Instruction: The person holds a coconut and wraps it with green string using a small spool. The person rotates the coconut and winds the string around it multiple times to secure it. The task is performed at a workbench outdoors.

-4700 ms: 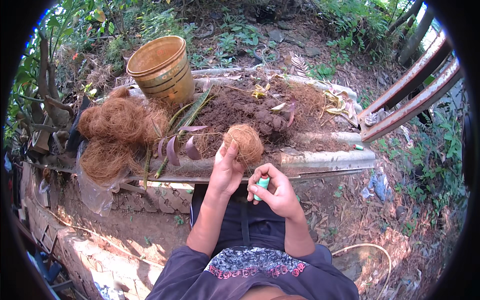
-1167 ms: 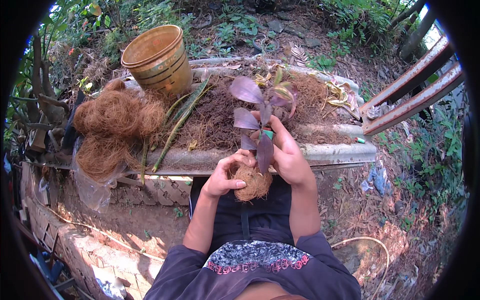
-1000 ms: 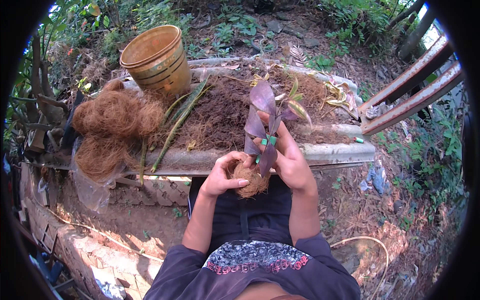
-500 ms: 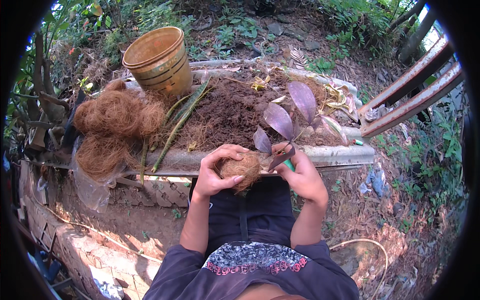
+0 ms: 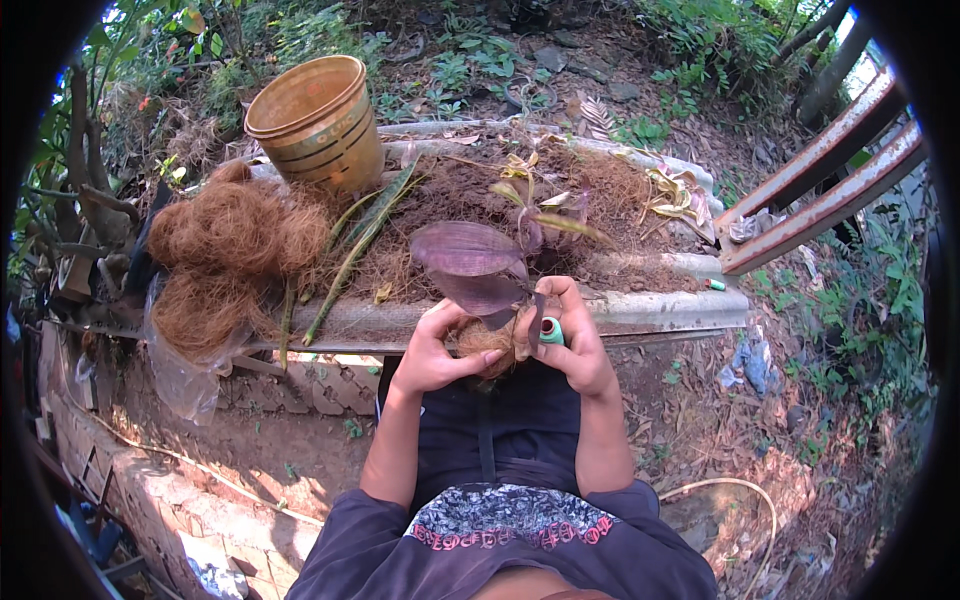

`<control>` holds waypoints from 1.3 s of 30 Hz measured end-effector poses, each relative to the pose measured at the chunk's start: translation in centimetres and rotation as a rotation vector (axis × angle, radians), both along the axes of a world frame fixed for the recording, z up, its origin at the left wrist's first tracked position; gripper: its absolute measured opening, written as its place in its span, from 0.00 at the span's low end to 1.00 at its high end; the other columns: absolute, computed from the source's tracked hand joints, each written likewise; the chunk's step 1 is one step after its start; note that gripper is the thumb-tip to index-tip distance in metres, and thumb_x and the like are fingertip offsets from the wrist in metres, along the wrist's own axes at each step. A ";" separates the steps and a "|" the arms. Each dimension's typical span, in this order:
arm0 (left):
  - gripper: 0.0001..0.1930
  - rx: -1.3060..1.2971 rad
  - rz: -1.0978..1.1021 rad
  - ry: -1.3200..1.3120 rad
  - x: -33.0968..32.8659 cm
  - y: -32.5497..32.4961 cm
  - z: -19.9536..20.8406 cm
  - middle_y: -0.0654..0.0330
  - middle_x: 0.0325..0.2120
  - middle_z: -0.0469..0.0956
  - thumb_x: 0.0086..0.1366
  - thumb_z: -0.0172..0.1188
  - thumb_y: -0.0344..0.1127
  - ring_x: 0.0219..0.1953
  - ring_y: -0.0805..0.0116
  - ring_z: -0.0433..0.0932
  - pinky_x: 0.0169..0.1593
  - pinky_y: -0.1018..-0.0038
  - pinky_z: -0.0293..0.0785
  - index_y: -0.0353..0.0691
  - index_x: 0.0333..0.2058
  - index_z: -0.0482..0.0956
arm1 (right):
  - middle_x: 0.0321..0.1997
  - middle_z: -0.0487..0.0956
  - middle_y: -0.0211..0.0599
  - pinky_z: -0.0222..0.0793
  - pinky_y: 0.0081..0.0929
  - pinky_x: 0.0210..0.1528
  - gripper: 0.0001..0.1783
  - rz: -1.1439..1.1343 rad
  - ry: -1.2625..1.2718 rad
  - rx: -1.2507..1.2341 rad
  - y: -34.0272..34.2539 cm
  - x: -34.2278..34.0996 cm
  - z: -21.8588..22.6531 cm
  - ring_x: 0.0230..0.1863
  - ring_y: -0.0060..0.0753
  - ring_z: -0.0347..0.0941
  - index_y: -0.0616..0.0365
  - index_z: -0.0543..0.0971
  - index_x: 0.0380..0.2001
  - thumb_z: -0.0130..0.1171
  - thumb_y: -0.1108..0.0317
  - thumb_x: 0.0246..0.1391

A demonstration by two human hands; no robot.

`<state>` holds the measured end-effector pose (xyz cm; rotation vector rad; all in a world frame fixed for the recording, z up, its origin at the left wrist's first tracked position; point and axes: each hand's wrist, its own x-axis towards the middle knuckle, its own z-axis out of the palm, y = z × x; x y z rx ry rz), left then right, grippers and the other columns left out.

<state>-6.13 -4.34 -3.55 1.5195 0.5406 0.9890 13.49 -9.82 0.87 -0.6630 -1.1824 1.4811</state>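
Coconut-fibre ball with its purple-leaved seedling was cupped at the tabletop edge by left hand and right hand, fingers closed, a green spool pinched too; loosened grip might have shed fibre.

Purple-leaved plant upright, roots in brown fibre ball

Daylight is bright but patchy, filtered through foliage. Sun strikes the rusty metal rails at upper right and dapples the ground below them, while the left side lies in softer shade. The centre is sharp; the coconut fibre shows individual strands. Fisheye bending curves straight edges, and a black vignette rings the frame.
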 end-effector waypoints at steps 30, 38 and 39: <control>0.19 -0.579 0.305 -0.650 2.4 -0.5 2.0 0.57 0.49 0.67 0.66 0.52 0.33 0.49 0.68 0.71 0.49 0.69 0.74 0.41 0.54 0.60 | 0.30 0.71 0.29 0.58 0.13 0.27 0.05 0.074 0.012 -0.250 -2.9 -3.2 -0.9 0.27 0.13 0.62 0.56 0.67 0.36 0.51 0.74 0.56; 0.23 -0.640 0.196 -0.682 2.7 -0.8 2.4 0.54 0.53 0.66 0.68 0.49 0.36 0.53 0.62 0.70 0.52 0.62 0.73 0.42 0.59 0.56 | 0.28 0.70 0.32 0.57 0.14 0.25 0.05 0.087 0.289 -0.286 -2.8 -2.4 -0.6 0.25 0.16 0.61 0.56 0.66 0.34 0.49 0.74 0.55; 0.23 -0.662 0.179 -0.697 2.8 -0.8 2.3 0.54 0.54 0.65 0.68 0.48 0.37 0.54 0.62 0.70 0.53 0.61 0.73 0.42 0.59 0.56 | 0.28 0.70 0.33 0.57 0.14 0.25 0.05 0.078 0.306 -0.299 -2.8 -2.4 -0.6 0.25 0.16 0.61 0.56 0.65 0.34 0.49 0.75 0.55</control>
